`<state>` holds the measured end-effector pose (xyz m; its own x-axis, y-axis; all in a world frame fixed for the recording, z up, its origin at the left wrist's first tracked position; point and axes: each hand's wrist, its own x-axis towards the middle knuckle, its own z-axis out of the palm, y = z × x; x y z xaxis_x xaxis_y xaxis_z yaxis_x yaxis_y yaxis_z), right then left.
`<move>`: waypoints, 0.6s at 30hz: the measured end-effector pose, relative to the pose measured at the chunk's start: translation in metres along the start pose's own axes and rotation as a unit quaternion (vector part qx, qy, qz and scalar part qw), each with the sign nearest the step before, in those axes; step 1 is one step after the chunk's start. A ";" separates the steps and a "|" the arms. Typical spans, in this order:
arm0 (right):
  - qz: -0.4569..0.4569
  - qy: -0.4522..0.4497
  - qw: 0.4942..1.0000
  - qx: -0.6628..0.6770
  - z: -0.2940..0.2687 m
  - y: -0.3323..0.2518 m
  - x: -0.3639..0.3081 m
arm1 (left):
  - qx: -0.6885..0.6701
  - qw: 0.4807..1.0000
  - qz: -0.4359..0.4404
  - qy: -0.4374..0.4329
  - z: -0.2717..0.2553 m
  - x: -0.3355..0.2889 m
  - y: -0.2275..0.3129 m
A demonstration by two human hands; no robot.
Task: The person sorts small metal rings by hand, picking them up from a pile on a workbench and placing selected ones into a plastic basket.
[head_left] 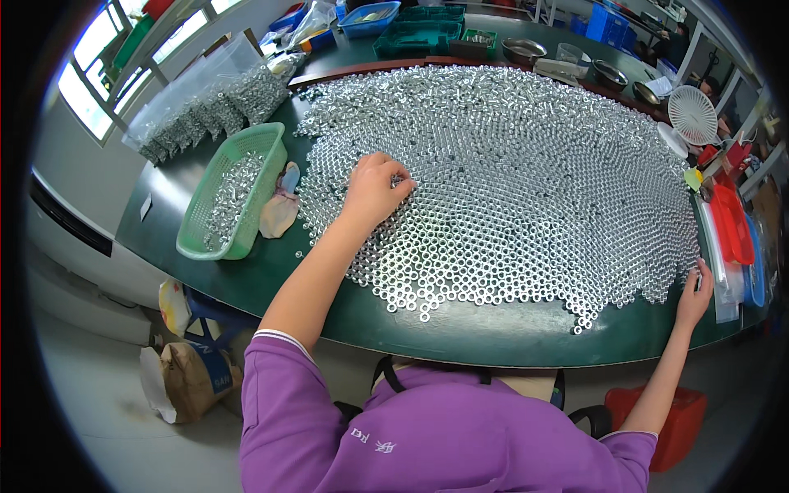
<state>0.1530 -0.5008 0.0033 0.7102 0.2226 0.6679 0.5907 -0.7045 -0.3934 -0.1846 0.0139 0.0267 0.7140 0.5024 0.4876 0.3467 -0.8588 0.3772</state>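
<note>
A wide layer of small shiny metal ring-shaped parts (pixel 493 205) covers most of the green table, standing in close rows with their round ends up. My left hand (pixel 376 191) is over the left part of this layer, fingers curled and thumb drawn toward the index finger. Whatever is between those fingertips is too small to make out. At the layer's far right edge is my right hand (pixel 695 297), its fingers apart and loosely bent beside the outermost parts; nothing shows in it. Toward the back, the metal parts (pixel 460 86) lie in a loose, jumbled heap.
Left of the layer stands a green plastic basket (pixel 191 238) with more metal parts, a cloth-like scrap (pixel 279 215) beside it. Filled clear bags (pixel 214 103) line the back left. Metal bowls (pixel 524 51) sit behind; a red tray (pixel 731 223) and white round basket (pixel 693 115) are right.
</note>
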 end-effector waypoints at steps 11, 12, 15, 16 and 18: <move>0.015 0.015 1.000 0.006 0.001 0.004 -0.002 | 0.018 0.999 0.042 -0.007 0.010 0.011 0.000; 0.022 0.012 1.000 0.006 0.001 0.003 -0.002 | 0.019 0.999 0.042 -0.009 0.010 0.012 -0.001; 0.033 0.007 0.999 0.016 0.001 0.000 -0.003 | 0.010 0.998 0.059 -0.013 0.009 0.013 -0.002; 0.035 0.005 0.999 0.027 0.001 0.000 -0.003 | 0.009 0.998 0.064 -0.016 0.010 0.014 -0.004; 0.041 0.007 0.998 0.036 0.001 0.001 -0.004 | -0.002 0.997 0.074 -0.019 0.011 0.014 -0.008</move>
<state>0.1514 -0.5018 -0.0006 0.7521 0.1554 0.6405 0.5566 -0.6702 -0.4910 -0.1706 0.0271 0.0222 0.7801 0.3665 0.5072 0.2338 -0.9225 0.3070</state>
